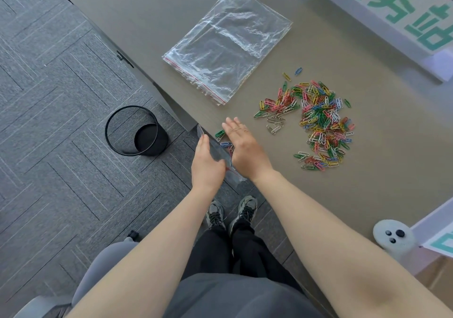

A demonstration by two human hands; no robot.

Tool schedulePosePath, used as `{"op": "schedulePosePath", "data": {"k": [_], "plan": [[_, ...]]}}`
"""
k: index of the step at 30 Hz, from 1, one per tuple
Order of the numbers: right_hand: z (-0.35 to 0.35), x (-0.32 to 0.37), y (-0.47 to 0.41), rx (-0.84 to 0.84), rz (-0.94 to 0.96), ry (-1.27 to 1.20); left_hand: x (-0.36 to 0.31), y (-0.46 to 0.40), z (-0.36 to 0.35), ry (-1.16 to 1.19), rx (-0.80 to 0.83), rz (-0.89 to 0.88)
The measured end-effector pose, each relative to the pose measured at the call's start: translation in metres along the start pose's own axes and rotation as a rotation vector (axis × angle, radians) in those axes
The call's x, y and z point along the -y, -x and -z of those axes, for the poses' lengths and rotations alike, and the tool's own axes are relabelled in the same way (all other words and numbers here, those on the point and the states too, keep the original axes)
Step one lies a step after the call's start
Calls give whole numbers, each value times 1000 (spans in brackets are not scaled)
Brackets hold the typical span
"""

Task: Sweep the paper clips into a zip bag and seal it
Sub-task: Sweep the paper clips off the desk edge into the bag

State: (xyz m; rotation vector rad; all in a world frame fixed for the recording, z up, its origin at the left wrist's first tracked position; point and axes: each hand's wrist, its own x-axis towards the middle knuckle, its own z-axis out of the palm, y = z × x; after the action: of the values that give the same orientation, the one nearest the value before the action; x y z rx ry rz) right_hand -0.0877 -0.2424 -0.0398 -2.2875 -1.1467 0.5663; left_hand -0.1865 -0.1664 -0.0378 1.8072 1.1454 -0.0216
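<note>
This looks like an office. The floor is grey carpet tile [61, 77] laid in a herringbone pattern, a black mesh wastebasket [136, 131] stands on it beside a plain grey desk [157, 11], and a grey swivel chair [103, 268] with a caster sits behind the person. Printed signs [397, 6] with large green characters stand along the desk's far edge.
</note>
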Motion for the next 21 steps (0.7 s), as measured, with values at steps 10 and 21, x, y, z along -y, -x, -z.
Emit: {"op": "schedulePosePath", "data": {"k": [10, 21], "plan": [[-19, 15, 21, -19, 22, -52, -1, -2, 2, 20, 2, 7], [-5, 19, 31, -294, -199, -308, 1, -3, 3, 72, 47, 28]]}}
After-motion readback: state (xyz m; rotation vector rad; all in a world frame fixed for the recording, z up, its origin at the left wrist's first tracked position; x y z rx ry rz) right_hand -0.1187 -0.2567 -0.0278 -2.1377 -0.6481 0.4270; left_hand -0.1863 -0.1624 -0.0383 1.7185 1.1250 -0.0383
